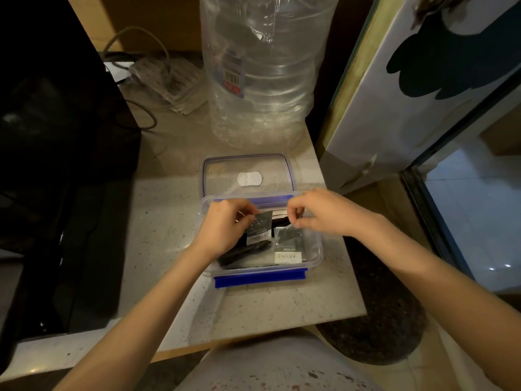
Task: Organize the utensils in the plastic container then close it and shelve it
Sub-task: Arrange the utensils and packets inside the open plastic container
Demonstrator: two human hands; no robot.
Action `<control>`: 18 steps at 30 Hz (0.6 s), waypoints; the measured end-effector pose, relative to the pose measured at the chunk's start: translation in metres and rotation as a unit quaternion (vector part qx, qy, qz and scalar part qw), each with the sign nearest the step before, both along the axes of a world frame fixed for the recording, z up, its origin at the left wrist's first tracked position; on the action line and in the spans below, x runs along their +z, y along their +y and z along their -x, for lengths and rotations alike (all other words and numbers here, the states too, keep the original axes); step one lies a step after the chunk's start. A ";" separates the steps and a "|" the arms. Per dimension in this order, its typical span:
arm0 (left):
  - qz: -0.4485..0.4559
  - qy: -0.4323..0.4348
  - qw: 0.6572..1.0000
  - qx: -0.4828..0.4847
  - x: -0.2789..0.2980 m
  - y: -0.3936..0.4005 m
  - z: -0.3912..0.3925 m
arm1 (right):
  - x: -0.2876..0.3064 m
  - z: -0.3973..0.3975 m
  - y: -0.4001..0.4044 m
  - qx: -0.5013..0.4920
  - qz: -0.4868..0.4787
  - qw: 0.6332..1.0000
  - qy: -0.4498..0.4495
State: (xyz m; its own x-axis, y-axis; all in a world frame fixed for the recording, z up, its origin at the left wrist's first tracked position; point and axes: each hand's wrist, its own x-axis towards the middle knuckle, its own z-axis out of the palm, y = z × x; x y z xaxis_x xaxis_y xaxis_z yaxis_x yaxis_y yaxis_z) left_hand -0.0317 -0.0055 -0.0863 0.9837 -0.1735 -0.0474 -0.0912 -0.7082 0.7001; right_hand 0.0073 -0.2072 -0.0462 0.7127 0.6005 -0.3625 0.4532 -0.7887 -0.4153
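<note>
A clear plastic container with blue latches stands open on the speckled counter. Its clear lid lies flat right behind it. Inside lie several wrapped utensil packets, dark with white labels. My left hand pinches the upper edge of one dark packet over the container's left half. My right hand pinches the top of another clear-wrapped packet over the right half. A black utensil pack lies slanted at the container's front left.
A large clear water jug stands behind the lid. A black appliance fills the left side. Cables and a clear packet lie at the back left. The counter edge drops off right of the container, with a dark mat below.
</note>
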 end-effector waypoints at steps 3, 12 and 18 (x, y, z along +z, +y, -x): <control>0.013 0.001 1.000 -0.007 0.002 -0.005 -0.004 | 0.007 -0.001 -0.008 -0.076 -0.058 0.995 0.015; 0.133 0.134 0.981 -0.044 -0.002 -0.025 -0.024 | 0.021 0.000 -0.026 -0.202 -0.142 0.969 -0.014; 0.087 0.184 0.975 -0.090 -0.019 -0.037 -0.023 | 0.009 0.004 -0.021 -0.186 -0.130 0.973 0.051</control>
